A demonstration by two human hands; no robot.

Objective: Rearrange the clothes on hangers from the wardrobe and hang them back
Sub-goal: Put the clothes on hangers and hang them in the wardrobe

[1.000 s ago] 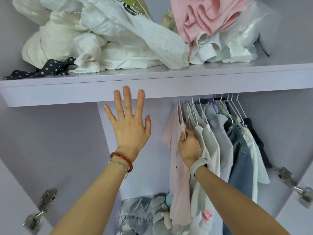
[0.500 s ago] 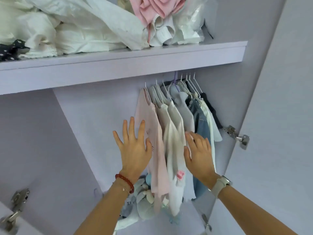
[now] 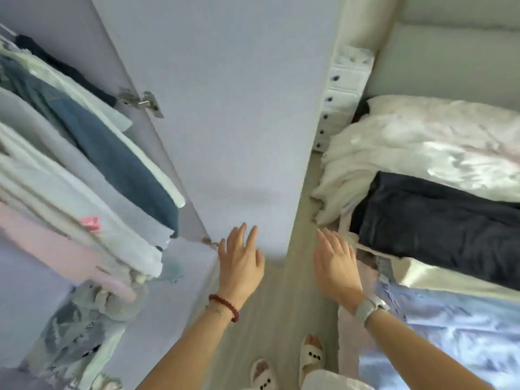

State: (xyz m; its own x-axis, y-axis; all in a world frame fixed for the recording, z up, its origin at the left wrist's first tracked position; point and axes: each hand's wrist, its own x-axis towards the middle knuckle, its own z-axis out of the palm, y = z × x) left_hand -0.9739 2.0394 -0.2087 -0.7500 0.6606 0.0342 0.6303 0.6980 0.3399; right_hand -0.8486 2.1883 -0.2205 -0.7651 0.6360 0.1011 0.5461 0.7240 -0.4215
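- The hanging clothes (image 3: pixel 84 170) fill the left side, inside the wardrobe: a pink top lowest in view, white and pale garments above it, a blue denim piece, then a dark one at the far end.
- A metal hinge (image 3: pixel 140 102) joins the lilac wardrobe door (image 3: pixel 239 94), which stands swung out beside them.
- The left hand (image 3: pixel 242 263), a red bead bracelet (image 3: pixel 223 306) at its wrist, is spread flat with fingers straight, holding nothing, in front of the door's lower edge.
- The right hand (image 3: pixel 336 266), with a pale watch (image 3: pixel 368 306), is likewise spread and carries nothing, near the bed's edge.
- On the bed (image 3: pixel 439 280) lie white bedding (image 3: pixel 408 142) and a dark folded cloth (image 3: pixel 439 220).
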